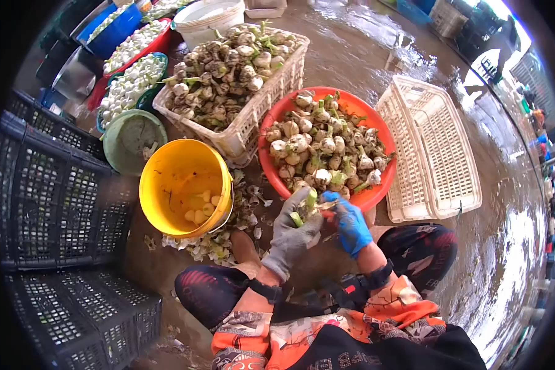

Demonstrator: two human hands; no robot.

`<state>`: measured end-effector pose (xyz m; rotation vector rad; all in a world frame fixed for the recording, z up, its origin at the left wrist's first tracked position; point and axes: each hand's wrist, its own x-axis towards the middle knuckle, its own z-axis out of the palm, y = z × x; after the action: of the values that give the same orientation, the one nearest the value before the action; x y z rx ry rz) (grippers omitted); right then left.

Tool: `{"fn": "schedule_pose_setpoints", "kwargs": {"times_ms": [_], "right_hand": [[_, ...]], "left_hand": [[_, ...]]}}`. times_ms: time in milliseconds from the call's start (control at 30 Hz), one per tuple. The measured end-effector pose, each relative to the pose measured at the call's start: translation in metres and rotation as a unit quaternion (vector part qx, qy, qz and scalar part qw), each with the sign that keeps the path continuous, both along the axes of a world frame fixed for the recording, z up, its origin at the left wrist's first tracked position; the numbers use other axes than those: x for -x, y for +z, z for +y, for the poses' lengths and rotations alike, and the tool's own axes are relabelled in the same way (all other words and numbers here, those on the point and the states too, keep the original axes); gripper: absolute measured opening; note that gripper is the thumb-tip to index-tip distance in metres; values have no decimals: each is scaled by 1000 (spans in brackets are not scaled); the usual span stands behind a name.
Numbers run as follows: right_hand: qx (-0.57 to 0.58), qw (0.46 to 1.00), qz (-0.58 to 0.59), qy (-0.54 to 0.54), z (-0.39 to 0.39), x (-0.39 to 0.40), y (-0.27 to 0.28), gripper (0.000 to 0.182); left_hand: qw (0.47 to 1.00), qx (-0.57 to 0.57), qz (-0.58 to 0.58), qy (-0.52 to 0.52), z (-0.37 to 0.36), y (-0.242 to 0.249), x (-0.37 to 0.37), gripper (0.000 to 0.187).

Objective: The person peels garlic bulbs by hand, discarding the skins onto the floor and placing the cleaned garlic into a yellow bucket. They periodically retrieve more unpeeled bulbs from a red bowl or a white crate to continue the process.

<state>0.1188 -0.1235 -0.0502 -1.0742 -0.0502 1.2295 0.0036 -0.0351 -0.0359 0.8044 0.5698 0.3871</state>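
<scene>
In a grey glove, my left hand (295, 229) is closed around a garlic bulb (309, 208) with a thick green stem. My right hand (349, 227), in a blue glove, is closed beside the bulb, its fingertips close to it. What the right fingers grip is too small and hidden to make out. Both hands are at the near rim of a red basin (385, 191), heaped with untrimmed garlic bulbs (327, 145). To the left stands a yellow bucket (166, 166) with several peeled white garlic bulbs (202, 209) at its bottom.
A white crate (253, 126) piled with garlic stands behind the bucket. An empty white crate (447, 148) sits right of the basin. Black crates (61, 203) are stacked at left, near a green bucket (126, 139). Peelings (213, 246) litter the wet floor. Tubs of white garlic (132, 86) line the back left.
</scene>
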Motion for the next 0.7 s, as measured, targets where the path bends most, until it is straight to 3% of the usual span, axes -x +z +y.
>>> {"fn": "schedule_pose_setpoints", "kwargs": {"times_ms": [33,67,100,133,167,200,233,300,333,367,433,467,533,567,600,700], "right_hand": [[8,987,-145,-71,4,3,8,47],[14,948,-286,-141,8,5,15,54],[12,947,-290,-142,10,10,21,54],[50,927,-365,-73,11,18,26,59],[87,896,-435,-2,13,27,29,65],[39,873,-482,-67,22,34,21,68],[35,872,-484,-67,20,35,19,68],[74,820,-567,-29,15,35,21,67],[23,808,-588,-36,15,33,22,69],[23,807,-589,-34,12,32,25,69],[19,857,-513,47,7,31,43,74],[27,850,-521,67,5,29,44,75],[42,835,-538,108,0,24,44,77],[48,840,-526,123,-2,22,50,76],[9,829,-551,101,-4,20,44,75],[-49,809,-585,33,-4,17,45,69]], "left_hand": [[1000,-3,-4,2,2,-4,1,49],[936,-341,47,75,4,-12,1,49],[888,-446,84,78,2,-5,2,51],[826,-543,125,90,1,3,4,56],[826,-542,123,90,0,2,6,56],[798,-581,131,93,0,0,7,56],[766,-620,141,97,2,0,9,56],[780,-606,140,71,7,0,15,61],[795,-590,138,39,7,0,18,67],[796,-589,137,41,7,-1,19,67],[860,-500,92,34,7,-1,18,64],[860,-501,88,35,6,1,22,64],[929,-361,82,-22,8,11,26,69],[960,-270,23,-66,12,10,25,70],[982,-164,27,-94,13,28,26,71],[919,-371,-20,-132,20,31,24,68]]}}
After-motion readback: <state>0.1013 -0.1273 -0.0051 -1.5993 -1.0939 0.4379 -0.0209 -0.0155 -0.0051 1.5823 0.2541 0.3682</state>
